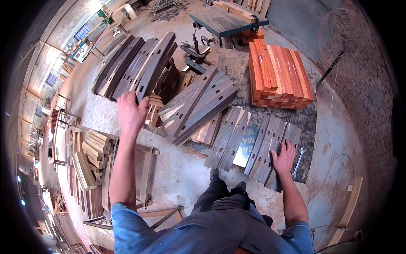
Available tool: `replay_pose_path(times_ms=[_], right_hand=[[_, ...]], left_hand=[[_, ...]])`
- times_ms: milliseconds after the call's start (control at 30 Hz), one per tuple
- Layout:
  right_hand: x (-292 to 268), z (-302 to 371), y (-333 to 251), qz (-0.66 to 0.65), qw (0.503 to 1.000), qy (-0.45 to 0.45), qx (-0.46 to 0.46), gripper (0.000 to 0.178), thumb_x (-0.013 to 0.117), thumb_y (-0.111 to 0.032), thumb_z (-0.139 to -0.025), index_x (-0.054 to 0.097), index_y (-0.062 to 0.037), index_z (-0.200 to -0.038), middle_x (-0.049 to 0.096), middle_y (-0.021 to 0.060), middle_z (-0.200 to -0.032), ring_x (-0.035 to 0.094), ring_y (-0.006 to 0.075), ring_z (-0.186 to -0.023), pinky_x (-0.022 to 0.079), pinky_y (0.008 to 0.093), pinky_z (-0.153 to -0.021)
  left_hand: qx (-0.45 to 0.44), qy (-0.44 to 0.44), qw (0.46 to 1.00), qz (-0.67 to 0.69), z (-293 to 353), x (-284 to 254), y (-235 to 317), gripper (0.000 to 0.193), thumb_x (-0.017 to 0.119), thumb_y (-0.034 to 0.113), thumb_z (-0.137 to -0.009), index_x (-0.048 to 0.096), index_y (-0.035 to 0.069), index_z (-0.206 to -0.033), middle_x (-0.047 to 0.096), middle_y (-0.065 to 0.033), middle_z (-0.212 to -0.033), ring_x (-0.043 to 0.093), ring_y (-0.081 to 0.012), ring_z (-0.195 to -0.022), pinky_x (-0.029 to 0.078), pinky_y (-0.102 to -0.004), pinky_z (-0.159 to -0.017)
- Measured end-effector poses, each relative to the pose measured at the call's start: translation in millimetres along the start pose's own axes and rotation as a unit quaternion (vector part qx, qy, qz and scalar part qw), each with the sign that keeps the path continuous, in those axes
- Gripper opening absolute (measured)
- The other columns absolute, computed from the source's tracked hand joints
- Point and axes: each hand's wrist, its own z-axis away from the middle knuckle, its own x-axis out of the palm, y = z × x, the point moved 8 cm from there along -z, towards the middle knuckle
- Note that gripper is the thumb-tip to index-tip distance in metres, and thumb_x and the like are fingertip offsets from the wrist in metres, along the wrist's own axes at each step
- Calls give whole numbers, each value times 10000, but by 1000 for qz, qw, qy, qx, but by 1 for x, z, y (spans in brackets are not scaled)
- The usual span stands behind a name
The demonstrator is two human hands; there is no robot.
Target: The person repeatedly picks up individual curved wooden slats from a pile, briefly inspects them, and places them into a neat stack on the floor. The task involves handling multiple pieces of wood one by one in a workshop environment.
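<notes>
My left hand (132,111) closes on the near end of a dark slotted wooden board (157,63), thumb on one side and fingers on the other. That board lies at the right edge of a stack of similar dark boards (122,70). My right hand (284,160) rests with fingers apart on a row of slotted boards (264,146) laid side by side on a dark sheet. Left of that row, across a gap, lies another group of slotted boards (228,133). A wrench (299,161) lies just right of my right hand.
More slotted boards (201,103) are piled crosswise between my hands. A block of orange-red timber pieces (279,76) stands at the far right. Behind are clamps (194,57) and a machine table (226,21). Pale wood pieces (91,156) sit at left; a fan (340,31) stands right.
</notes>
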Motion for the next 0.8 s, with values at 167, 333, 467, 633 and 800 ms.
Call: replay_pose_path(times_ms=[167, 333, 467, 633, 800], right_hand=[[-2, -1, -3, -1, 1000, 3, -6, 632, 698, -350, -786, 502, 16, -1263, 410, 216, -1389, 342, 404, -1321, 242, 502, -1121], [-1, -1, -2, -2, 1000, 8, -14, 632, 700, -352, -785, 503, 12, -1262, 414, 215, -1386, 347, 403, -1318, 243, 502, -1119], [-2, 0, 0, 5, 1000, 12, -11, 624, 704, -347, -783, 507, 10, -1257, 420, 216, -1382, 350, 406, -1313, 253, 503, -1112], [1, 1, -4, 4, 1000, 22, -16, 610, 709, -341, -781, 517, 11, -1241, 437, 220, -1370, 361, 412, -1304, 262, 505, -1106], [-2, 0, 3, -4, 1000, 21, -20, 596, 711, -356, -768, 544, -1, -1217, 468, 237, -1340, 415, 409, -1255, 315, 510, -1060]], left_hand=[[3, 16, 998, -60, -20, 13, -25, 358, 718, 262, -770, 643, -42, -944, 603, -220, -1047, 517, -390, -1055, 427, -460, -905], [34, 67, 993, -94, -19, 17, -17, 389, 722, 245, -792, 619, 23, -1093, 620, -159, -1079, 544, -336, -1066, 409, -436, -948], [10, 149, 987, -60, 2, 6, -19, 464, 720, 228, -801, 566, 0, -1176, 552, -202, -1192, 488, -362, -1159, 370, -448, -1003], [-128, 165, 977, 52, 35, 28, -54, 869, 704, 245, -830, 200, -81, -1458, 210, -327, -1495, 198, -433, -1409, 167, -468, -1167], [-80, 193, 975, 73, 18, 57, -66, 853, 643, 267, -879, 148, -114, -1461, 159, -334, -1519, 137, -431, -1437, 112, -456, -1192]])
